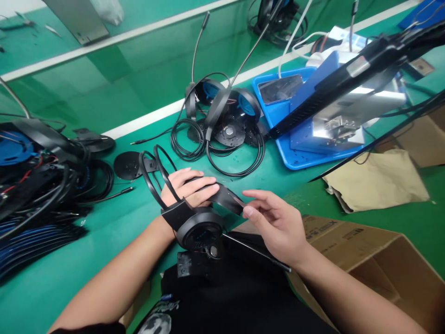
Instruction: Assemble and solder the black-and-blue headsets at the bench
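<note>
A black headset (200, 227) lies in front of my body. Its thin double-hoop headband (150, 183) loops over my left wrist. My left hand (194, 188) reaches through the hoops, its fingers closed over a curved black strip (225, 197) of the headset. The thumb and fingertips of my right hand (278, 220) pinch the right end of that strip. Below the near ear cup, a small round metallic part (213, 252) and a black plate (189, 264) show. A thin microphone boom (257, 250) runs beneath my right hand.
Several partly open headsets (225, 111) with coiled cables lie ahead, and more (31, 153) at the left above stacked dark strips (38, 246). A blue tray (295, 160) holds a metal fixture. Cardboard boxes (365, 250) and brown paper (378, 181) are at the right. A black arm (347, 83) crosses over the tray.
</note>
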The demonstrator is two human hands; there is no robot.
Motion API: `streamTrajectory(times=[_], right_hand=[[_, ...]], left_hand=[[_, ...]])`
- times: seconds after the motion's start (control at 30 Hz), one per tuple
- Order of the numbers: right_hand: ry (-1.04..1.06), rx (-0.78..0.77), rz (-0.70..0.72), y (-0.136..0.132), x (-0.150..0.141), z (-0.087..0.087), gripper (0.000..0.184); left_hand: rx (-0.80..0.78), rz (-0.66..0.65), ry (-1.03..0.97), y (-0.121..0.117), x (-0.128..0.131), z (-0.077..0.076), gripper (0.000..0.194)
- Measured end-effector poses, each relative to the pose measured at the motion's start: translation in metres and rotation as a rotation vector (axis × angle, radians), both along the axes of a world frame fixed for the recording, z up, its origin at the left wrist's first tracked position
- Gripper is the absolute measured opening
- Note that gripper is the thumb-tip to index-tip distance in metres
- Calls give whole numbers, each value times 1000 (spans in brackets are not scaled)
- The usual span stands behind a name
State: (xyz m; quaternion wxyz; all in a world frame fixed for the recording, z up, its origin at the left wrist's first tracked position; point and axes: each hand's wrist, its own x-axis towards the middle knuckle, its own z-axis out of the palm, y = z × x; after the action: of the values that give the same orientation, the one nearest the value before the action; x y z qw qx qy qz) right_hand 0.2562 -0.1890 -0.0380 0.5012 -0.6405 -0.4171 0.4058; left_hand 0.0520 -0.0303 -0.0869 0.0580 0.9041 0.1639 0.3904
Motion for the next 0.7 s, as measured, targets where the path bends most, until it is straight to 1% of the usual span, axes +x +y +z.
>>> streamTrajectory(times=[0.1, 0.23, 0.33, 0.43, 0.57, 0.7], right_hand=[[-23, 15, -1, -1, 2, 2, 24], [-38, 44, -12, -3, 3, 2, 22], [-51, 76, -5, -5, 4, 2, 20], [-61, 92, 2, -7, 6, 2, 19], [-52, 95, 5, -8, 11, 5, 17], [-32, 69, -20, -10, 13, 7, 14]], left_hand=[[-23, 6, 0, 0, 0, 1, 26], [-37, -26, -16, 0, 1, 3, 25], [-27, -21, -55, 1, 1, 2, 23], [-25, -5, -49, 1, 0, 1, 21], [-49, 24, -32, 0, -1, 1, 21], [-69, 15, -70, -1, 0, 4, 17]])
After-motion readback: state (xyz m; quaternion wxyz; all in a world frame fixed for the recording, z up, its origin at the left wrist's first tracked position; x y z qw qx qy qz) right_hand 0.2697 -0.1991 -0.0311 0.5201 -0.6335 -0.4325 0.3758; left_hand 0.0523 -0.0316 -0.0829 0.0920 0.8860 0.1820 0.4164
